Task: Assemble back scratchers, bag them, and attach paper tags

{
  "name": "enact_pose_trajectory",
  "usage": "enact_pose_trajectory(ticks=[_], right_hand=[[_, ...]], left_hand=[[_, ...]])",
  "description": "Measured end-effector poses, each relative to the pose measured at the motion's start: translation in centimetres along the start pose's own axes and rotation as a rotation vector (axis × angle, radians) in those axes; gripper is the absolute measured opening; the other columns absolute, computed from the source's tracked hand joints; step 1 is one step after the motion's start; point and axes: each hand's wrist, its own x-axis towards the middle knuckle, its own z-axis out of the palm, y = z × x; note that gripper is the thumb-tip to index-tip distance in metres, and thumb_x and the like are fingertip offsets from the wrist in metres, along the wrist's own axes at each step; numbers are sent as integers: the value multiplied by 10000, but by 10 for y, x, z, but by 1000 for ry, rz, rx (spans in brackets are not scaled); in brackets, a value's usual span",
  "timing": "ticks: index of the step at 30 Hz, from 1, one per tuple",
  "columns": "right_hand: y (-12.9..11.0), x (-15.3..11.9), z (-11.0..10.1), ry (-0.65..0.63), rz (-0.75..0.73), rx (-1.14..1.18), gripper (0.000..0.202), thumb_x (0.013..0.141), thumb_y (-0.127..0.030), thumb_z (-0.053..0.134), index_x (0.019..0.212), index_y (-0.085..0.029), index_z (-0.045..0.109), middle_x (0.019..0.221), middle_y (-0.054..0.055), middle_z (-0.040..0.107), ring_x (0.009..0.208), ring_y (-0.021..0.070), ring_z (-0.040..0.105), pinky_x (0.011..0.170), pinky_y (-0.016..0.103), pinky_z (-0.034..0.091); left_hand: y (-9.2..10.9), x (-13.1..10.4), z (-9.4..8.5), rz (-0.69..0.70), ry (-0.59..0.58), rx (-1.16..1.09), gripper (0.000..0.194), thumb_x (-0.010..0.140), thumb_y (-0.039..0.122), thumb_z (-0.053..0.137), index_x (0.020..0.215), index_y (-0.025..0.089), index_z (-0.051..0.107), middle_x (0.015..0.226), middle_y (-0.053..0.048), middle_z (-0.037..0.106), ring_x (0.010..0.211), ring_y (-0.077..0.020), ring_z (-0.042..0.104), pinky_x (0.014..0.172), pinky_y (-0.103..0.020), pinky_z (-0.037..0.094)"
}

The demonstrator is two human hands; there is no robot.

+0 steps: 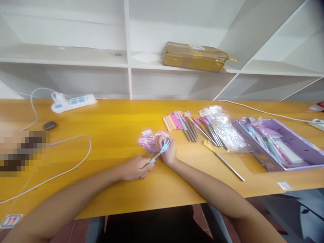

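A blue back scratcher point(164, 147) is held slanted above the table point(106, 192), its handle clamped in the left hand point(139, 167). Its claw is set against the curled right hand point(170, 152); whether it is also gripped there cannot be told, as the fingers are partly hidden. Small printed cards point(146, 141) are scattered just beyond the hands. To the right, a yellow-clawed scratcher point(227, 164) is laid apart, nearer the front edge than the clear plastic bags point(222, 125) and left of an open purple box point(310, 166).
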Motion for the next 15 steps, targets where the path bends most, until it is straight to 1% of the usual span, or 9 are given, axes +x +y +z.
enact_pose_trajectory(ticks=[4, 7, 9, 12, 14, 15], right_hand=[[3, 4, -2, -21, 25, -6, 712, 1008, -751, 354, 544, -217, 433, 535, 17, 352, 479, 137, 348, 485, 302, 260], [4, 3, -2, -75, 38, -26, 761, 992, -821, 301, 546, -218, 431, 530, 14, 359, 482, 137, 345, 509, 308, 267], [4, -3, -1, -152, 1, -92, 789, 994, -848, 265, 557, -215, 437, 550, 20, 388, 518, 144, 362, 553, 316, 289], [5, -16, 2, -302, -55, -220, 796, 1018, -841, 277, 584, -204, 478, 588, 31, 446, 580, 153, 390, 624, 329, 310], [7, -23, 3, -346, -69, -247, 790, 1032, -824, 285, 598, -197, 493, 596, 30, 459, 586, 151, 388, 637, 330, 302], [9, -24, 4, -344, -73, -240, 786, 1036, -816, 285, 601, -195, 493, 596, 29, 459, 583, 149, 385, 637, 329, 298]], left_hand=[[1, 0, -1, -18, 3, -2, 375, 1127, 411, 361, 835, 218, 495, 612, 42, 619, 590, -133, 626, 647, -248, 476], [2, 0, -1, -19, 2, 12, 440, 1132, 457, 353, 788, 217, 484, 602, 34, 628, 578, -129, 626, 656, -248, 483], [1, 0, -1, -5, 2, 24, 491, 1136, 503, 334, 770, 214, 488, 605, 26, 635, 575, -127, 629, 671, -249, 492], [-3, -1, -1, 22, -8, 17, 561, 1126, 596, 309, 782, 207, 520, 627, 9, 646, 581, -134, 640, 663, -253, 502], [-6, -1, 0, 43, -16, 18, 601, 1113, 647, 300, 787, 201, 537, 648, -6, 651, 588, -139, 642, 647, -255, 503], [-7, -1, 1, 50, -13, 21, 610, 1109, 661, 294, 793, 200, 539, 654, -8, 651, 589, -139, 639, 644, -255, 504]])
